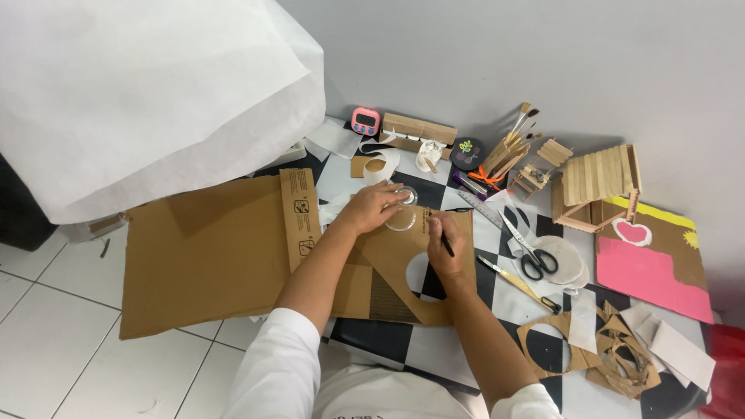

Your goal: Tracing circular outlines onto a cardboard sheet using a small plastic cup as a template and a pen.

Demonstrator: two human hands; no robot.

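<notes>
My left hand [372, 206] presses a clear round lid [403, 211] flat onto a brown cardboard piece [392, 268] that has a round hole cut in it. My right hand [448, 242] grips a black pen [445, 244], its tip on the cardboard just right of the lid. Both forearms reach out from white sleeves over a black-and-white chequered mat [372, 341].
A large flat cardboard sheet [206, 256] lies to the left under white paper [147, 93]. Scissors [531, 252], a box cutter [518, 283], cardboard offcuts [605, 349], a stick-built house [597, 182], brushes [516, 132], a pink timer [365, 121] and a pink board [648, 271] crowd the right side.
</notes>
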